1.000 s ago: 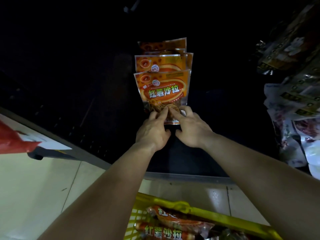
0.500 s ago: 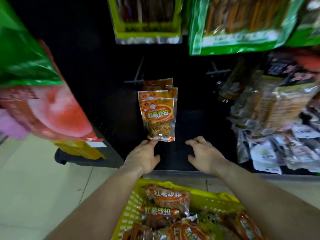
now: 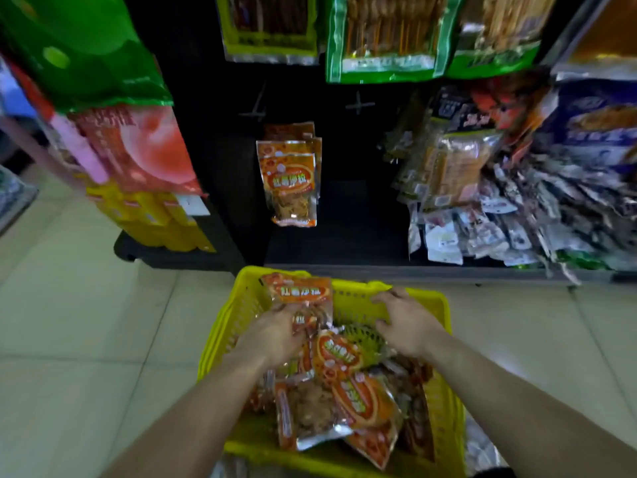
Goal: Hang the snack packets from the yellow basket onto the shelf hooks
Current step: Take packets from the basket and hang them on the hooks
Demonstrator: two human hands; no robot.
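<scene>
Packets crowd the yellow basket (image 3: 444,339) on the floor tiles, just in front of the shelf base. Left hand (image 3: 272,334) is over the basket's far-left part, fingers curled down onto an orange snack packet (image 3: 298,293) that leans upright against the far wall, printed face toward the camera, top edge up; whether the fingers have truly closed on it or only rest on its lower half, cannot tell. More packets (image 3: 351,398) lie loose and overlapping toward the near side, long axes mixed. Right hand (image 3: 405,326) is at the basket's far-right part, fingers spread and holding nothing, palm down above bare mesh, just beside the heap. Straight ahead and above, hung packets (image 3: 291,181) of the same kind dangle from one hook on the dark back panel; an empty hook (image 3: 358,105) shows up and to their right. Judgement: left hand is the nearer to the upright packet, whose long axis already runs vertical, so lifting it up and forward toward the hooks would need little turning; the hang hole is too small to make out.
</scene>
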